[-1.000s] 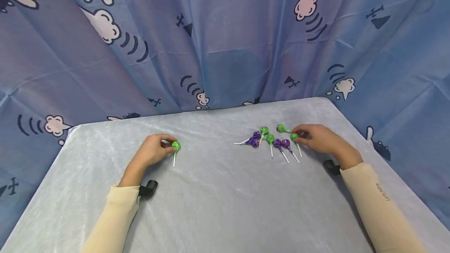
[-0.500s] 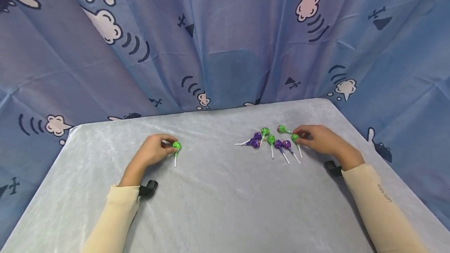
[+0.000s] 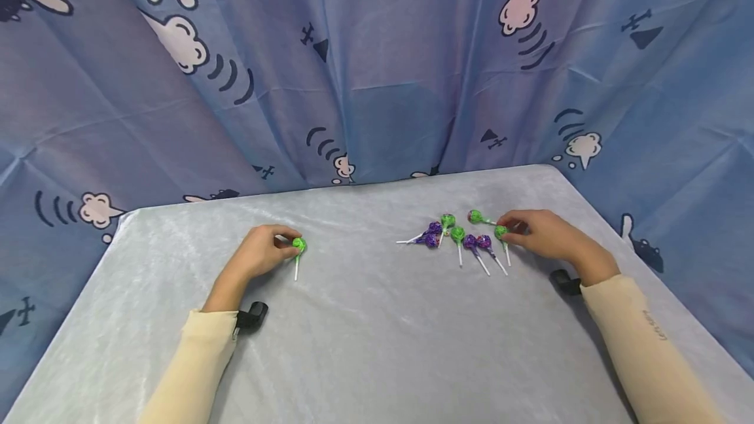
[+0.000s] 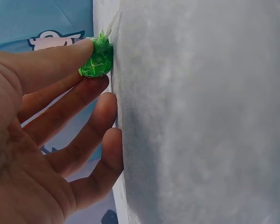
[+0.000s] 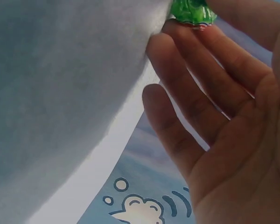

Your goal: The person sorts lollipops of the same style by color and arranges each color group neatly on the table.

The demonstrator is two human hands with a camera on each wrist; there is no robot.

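In the head view my left hand (image 3: 268,252) pinches a green-wrapped lollipop (image 3: 299,245) by its round head, the white stick pointing toward me. The left wrist view shows thumb and fingertips on the green wrapper (image 4: 98,58), the other fingers spread beside the tabletop. On the right, my right hand (image 3: 542,232) pinches another green lollipop (image 3: 501,232) by its head, beside the group. Its green head (image 5: 192,11) is partly cut off at the top of the right wrist view. Close by, a green lollipop (image 3: 474,216) lies with its stick reaching toward the right fingertips.
Left of the right hand lie two purple lollipops (image 3: 477,242) side by side, two more green ones (image 3: 453,228), and another purple pair (image 3: 432,234) with sticks to the left. A pale cloth covers the table (image 3: 377,332). A blue patterned curtain (image 3: 383,70) hangs behind.
The right hand shifts slightly right with the head of its green lollipop, away from the neighbouring purple one. The left hand keeps its pinch in place. The whole head view drifts a little.
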